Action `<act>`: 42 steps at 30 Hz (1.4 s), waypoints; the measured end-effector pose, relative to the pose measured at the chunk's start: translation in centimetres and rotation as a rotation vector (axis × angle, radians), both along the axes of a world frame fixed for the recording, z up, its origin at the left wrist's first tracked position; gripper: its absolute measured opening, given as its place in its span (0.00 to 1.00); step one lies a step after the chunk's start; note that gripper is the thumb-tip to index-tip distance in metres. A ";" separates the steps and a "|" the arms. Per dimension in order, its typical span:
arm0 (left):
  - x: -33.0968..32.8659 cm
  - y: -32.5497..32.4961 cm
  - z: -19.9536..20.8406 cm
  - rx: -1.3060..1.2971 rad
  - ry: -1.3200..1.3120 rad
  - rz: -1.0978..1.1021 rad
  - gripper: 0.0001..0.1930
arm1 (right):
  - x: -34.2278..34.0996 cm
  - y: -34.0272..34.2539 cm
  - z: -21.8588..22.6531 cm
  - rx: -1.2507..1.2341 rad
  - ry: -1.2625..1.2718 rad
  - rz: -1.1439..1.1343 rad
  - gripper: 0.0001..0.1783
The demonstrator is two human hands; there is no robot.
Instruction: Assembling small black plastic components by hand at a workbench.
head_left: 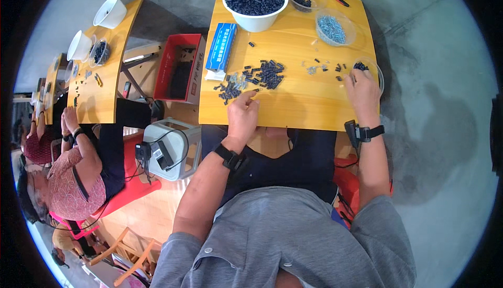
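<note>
My left hand (pixel 242 114) is closed in a pinch at the front left of the wooden table (pixel 304 104), a small black plastic piece (pixel 257 90) at its fingertips. Just beyond it lies a loose pile of short black cylindrical pieces (pixel 268 74), with some clear or silvery bits (pixel 238 81) among the pieces on its left. My right hand (pixel 362 93) reaches to a small clear bowl (pixel 381 81) at the right edge, which has black pieces (pixel 361 66) in it. Its fingers are bent together at the bowl's near side; whatever they hold is hidden.
A white tub (pixel 255 22) heaped with black pieces stands at the back left, near a blue box (pixel 222 47). Clear bowls hold small black parts (pixel 301 1) and silvery metal parts (pixel 331 29). A red-handled tool (pixel 342 1) lies far right. Leftward, a person (pixel 78 180) works at another table.
</note>
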State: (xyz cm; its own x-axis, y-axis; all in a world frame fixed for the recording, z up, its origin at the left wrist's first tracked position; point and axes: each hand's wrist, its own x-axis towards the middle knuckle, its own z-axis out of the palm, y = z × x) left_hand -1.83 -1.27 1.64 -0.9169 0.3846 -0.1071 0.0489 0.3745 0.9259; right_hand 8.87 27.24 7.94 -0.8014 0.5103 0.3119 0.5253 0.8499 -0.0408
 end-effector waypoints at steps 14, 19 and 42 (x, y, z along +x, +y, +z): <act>-0.6 2.9 -0.8 -0.259 0.179 0.043 0.09 | -4.4 -9.2 -3.2 -0.483 0.208 0.518 0.05; -0.7 3.1 -1.5 -0.277 0.258 0.038 0.07 | -4.0 -8.8 -3.9 -0.480 0.181 0.463 0.05; -0.8 2.9 -1.9 -0.353 0.236 -0.019 0.07 | -4.4 -3.7 -6.4 -0.458 0.143 0.180 0.06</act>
State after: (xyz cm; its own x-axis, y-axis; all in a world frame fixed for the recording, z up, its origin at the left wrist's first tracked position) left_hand -2.60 1.65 -0.30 -0.9251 0.3790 -0.0237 0.2540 0.6639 0.7034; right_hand 4.49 23.53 1.58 -0.8549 0.4780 0.2014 0.3341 0.8044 -0.4913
